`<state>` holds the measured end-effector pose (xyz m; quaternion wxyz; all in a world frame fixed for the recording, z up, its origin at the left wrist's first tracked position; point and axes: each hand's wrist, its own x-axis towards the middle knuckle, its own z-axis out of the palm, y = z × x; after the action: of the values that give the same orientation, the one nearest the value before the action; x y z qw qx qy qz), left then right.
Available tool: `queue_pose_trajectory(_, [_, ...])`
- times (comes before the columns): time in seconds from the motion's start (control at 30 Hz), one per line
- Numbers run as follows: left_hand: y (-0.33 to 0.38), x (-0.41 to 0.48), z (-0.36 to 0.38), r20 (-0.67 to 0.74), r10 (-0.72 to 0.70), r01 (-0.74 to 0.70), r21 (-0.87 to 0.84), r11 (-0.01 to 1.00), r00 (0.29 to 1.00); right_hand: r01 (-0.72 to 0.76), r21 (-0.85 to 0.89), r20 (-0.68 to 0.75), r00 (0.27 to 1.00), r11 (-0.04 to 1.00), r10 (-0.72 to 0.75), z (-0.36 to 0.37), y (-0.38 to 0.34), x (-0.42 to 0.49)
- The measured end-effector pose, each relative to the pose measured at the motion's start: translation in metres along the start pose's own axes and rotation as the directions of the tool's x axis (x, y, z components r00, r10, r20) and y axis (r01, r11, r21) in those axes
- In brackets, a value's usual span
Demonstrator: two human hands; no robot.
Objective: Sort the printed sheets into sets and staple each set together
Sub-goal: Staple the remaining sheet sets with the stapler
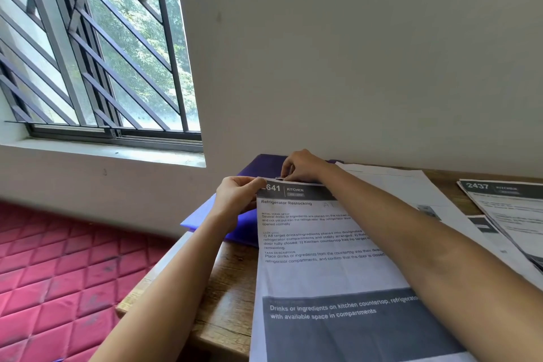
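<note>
nearest the camera, a printed sheet [323, 273] headed "refrigerator restocking" lies on the wooden table [229, 288], running up from the front edge to the fingers of both hands. the left hand [235, 200] pinches the sheet's top left corner, thumb on the printed face and fingers curled behind it. just right of those fingers, the right hand [302, 167] sits at the sheet's top edge, its fingers curled tight around a small grey thing [279, 178] that is too hidden to name. under and beyond both sets of fingers lies a purple folder [205, 214]. well right of the right fingers, more printed pages [514, 209] are spread out. left of the left fingers is a red quilted mattress [58, 273], and beyond it a barred window [88, 53].
</note>
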<state>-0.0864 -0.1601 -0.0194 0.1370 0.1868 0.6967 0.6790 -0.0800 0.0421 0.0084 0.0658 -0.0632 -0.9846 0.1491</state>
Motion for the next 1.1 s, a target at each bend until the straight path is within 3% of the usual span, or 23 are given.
queue_pose_trajectory(0.43, [-0.004, 0.006, -0.003, -0.027, 0.011, -0.010, 0.035, 0.999, 1.000, -0.005, 0.057, 0.026, 1.000, 0.998, 0.004, -0.003, -0.002, -0.001])
queue_pose_trajectory(0.7, [-0.002, 0.008, -0.005, -0.027, -0.028, 0.027, -0.017, 0.999, 0.999, 0.032, 0.188, -0.123, 0.992, 0.982, -0.009, -0.023, 0.001, -0.021])
queue_pose_trajectory(1.1, [-0.005, 0.009, -0.010, -0.018, 0.037, -0.037, -0.038, 0.999, 0.999, 0.044, 0.176, 0.062, 0.997, 0.983, -0.055, -0.036, 0.000, -0.064])
